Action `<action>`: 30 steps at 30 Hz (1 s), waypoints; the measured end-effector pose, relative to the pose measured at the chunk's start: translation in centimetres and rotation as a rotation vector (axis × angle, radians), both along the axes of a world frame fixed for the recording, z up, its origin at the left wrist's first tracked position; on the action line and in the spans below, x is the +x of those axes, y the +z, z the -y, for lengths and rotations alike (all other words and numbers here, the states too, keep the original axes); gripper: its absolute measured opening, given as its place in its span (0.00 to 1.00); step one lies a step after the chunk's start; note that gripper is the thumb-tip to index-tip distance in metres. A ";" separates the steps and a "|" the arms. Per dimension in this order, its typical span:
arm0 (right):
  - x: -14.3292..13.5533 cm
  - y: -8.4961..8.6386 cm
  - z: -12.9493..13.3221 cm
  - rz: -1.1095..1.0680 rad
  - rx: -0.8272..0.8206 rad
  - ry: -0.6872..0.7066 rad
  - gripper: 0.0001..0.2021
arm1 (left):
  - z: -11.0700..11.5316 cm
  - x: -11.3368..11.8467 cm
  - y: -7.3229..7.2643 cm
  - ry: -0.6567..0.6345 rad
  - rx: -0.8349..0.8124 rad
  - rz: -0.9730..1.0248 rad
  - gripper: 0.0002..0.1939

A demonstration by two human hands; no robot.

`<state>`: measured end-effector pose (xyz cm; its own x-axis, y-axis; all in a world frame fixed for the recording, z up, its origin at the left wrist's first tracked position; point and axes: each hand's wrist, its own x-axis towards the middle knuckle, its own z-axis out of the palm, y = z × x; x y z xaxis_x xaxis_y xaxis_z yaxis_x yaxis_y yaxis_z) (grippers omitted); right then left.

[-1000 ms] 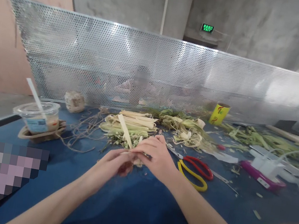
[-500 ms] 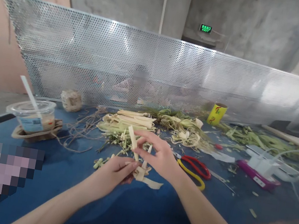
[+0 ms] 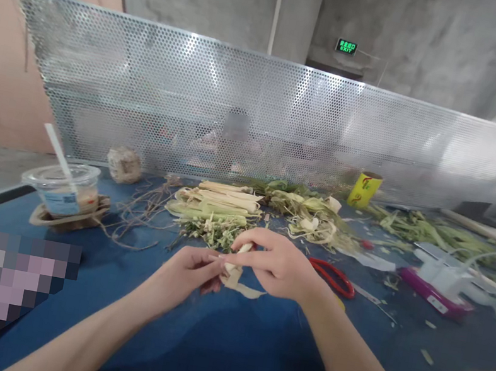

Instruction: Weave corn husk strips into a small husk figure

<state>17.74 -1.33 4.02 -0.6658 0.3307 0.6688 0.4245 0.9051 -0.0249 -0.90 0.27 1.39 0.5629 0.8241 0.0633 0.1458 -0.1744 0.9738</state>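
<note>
Above the near middle of the blue table, my left hand pinches one side of some pale, folded plant strips, which look like dried husk. On the other side my right hand curls over the strips, its fingers closed on their upper part. One flat end sticks out to the right below my right hand. Just beyond the hands lie small green sprigs and a pile of pale stalks. Red-handled scissors rest beside my right wrist, partly covered by it.
A lidded cup with a straw stands at left, near tangled twine and a twine ball. Loose husks, a yellow can and a purple power strip occupy the right. A perforated metal screen closes the back.
My right hand has come down over the strips. The strip that stood up between my hands no longer sticks up. The view has shifted slightly.
</note>
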 end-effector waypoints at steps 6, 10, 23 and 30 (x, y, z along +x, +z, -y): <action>0.0 0.3 0.2 0.084 -0.007 -0.007 0.13 | -0.1 0.2 0.0 0.060 -0.058 0.082 0.16; -0.2 0.4 0.4 0.008 -0.011 -0.016 0.11 | -0.3 0.1 -0.1 0.086 -0.030 0.101 0.16; -2.0 -1.0 0.7 -0.275 -0.436 0.061 0.06 | -0.1 0.2 0.7 0.133 0.005 0.120 0.14; -0.7 -0.1 0.4 -0.113 -0.072 -0.207 0.06 | -0.4 0.0 0.0 0.103 0.008 0.129 0.14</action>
<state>17.00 -1.70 3.96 -0.5017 0.5013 0.7050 0.5913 0.7936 -0.1435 -0.88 0.65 1.43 0.4621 0.8763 0.1363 0.0373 -0.1728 0.9843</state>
